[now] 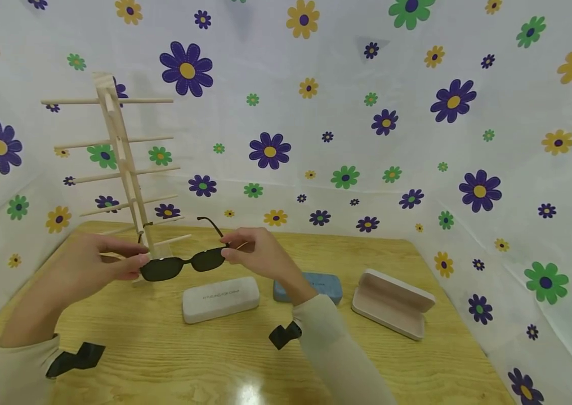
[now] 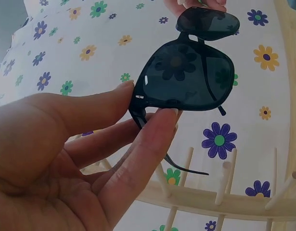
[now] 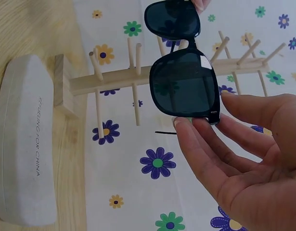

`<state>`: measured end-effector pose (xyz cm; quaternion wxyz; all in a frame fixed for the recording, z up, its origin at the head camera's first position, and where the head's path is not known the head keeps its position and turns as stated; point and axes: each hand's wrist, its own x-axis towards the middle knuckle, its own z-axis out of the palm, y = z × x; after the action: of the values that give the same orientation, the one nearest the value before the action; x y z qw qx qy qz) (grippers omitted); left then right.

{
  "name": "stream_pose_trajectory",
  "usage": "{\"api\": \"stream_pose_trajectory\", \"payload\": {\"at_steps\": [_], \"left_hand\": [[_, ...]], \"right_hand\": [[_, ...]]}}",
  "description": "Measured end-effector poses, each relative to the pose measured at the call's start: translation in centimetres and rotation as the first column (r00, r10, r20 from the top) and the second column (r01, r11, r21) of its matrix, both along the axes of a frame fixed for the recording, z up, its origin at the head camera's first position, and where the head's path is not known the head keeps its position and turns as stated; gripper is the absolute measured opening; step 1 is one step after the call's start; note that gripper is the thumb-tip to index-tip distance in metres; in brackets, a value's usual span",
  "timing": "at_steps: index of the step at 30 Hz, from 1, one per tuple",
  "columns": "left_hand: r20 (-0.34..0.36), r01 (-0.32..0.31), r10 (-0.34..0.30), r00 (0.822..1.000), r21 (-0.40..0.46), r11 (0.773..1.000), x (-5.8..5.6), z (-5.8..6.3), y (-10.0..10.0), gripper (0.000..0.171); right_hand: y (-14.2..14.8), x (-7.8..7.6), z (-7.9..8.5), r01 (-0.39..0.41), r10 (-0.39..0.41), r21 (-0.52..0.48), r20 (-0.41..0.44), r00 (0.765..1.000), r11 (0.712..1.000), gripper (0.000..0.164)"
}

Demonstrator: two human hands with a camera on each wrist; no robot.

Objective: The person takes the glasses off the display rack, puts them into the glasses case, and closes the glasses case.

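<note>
A pair of black sunglasses [image 1: 161, 269] with dark lenses is held up in front of the wooden rack, its temples unfolded and pointing away. My left hand [image 1: 90, 261] pinches the frame at its left hinge corner, thumb and fingertips at the lens edge, as the left wrist view shows with the near lens [image 2: 186, 74]. At the opposite corner my right hand [image 1: 258, 253] grips the frame between thumb and fingers; in the right wrist view they sit beside the lens [image 3: 184, 84]. The wooden display rack [image 1: 124, 157] stands upright behind the left hand, with bare pegs on both sides.
On the wooden table [image 1: 205, 360] a closed white glasses case [image 1: 221, 300] lies below the sunglasses. A blue case [image 1: 329, 287] is partly hidden behind the right forearm. Further right, a pale case [image 1: 392, 304] stands open. Flower-patterned cloth [image 1: 276, 112] encloses the back and sides.
</note>
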<state>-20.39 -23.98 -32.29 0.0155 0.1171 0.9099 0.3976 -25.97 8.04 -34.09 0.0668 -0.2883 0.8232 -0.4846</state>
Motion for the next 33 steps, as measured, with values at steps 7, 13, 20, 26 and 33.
{"api": "stream_pose_trajectory", "payload": {"at_steps": [7,13,20,26,33], "left_hand": [[0.028,0.053,-0.055,0.998,0.053,0.997,-0.5,-0.8,2.0,0.045],[0.048,0.091,-0.097,0.994,0.112,0.99,-0.9,-1.6,3.8,0.045],[0.03,0.12,-0.124,0.992,0.13,0.984,-1.2,-2.4,6.1,0.042],[0.021,0.135,-0.141,0.99,0.175,0.975,-1.7,-3.3,7.8,0.037],[-0.003,0.155,-0.158,0.987,0.206,0.966,-1.9,-4.2,9.3,0.035]], "right_hand": [[1.9,0.7,-0.6,0.06,-0.06,-0.005,0.005,0.998,0.998,0.033],[3.6,1.3,-1.1,0.112,-0.112,-0.007,0.016,0.994,0.994,0.033],[5.6,1.8,-2.2,0.165,-0.164,-0.013,0.022,0.986,0.986,0.034],[6.9,2.2,-2.7,0.192,-0.192,-0.006,0.051,0.98,0.981,0.035],[7.9,2.4,-3.4,0.215,-0.214,0.0,0.071,0.974,0.977,0.036]]}}
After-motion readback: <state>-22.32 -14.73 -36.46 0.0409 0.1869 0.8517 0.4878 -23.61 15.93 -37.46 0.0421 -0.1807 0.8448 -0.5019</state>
